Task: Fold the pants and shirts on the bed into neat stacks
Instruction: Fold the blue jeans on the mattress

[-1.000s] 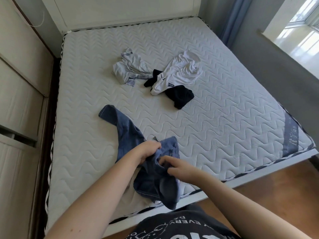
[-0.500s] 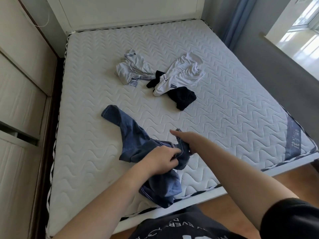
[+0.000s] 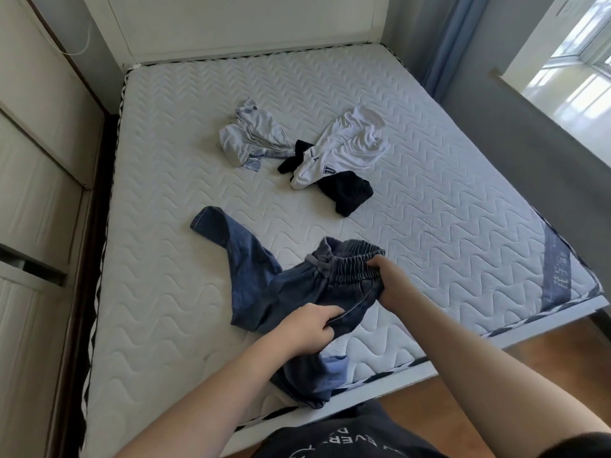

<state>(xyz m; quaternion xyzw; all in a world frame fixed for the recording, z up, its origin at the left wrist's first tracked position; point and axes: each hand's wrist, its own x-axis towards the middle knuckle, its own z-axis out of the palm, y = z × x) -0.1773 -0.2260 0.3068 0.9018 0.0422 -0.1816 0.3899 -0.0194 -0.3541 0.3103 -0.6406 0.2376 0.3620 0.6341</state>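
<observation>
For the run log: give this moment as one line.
jeans unfolded on mattress | left hand grips fabric | right hand grips waistband

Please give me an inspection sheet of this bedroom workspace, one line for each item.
Surface: bare quilted mattress, white bed frame.
Job's things: blue jeans spread near the front edge, one leg hanging over it; white pants lying on a black garment; crumpled grey shirt.
Clutter: nothing seen.
Grippers: left hand grips a jeans seam; right hand pinches the elastic waistband.
Cables: thin white cord on the far-left wall.
Surroundings: wardrobe left, blue curtain, window right, wood floor.
</observation>
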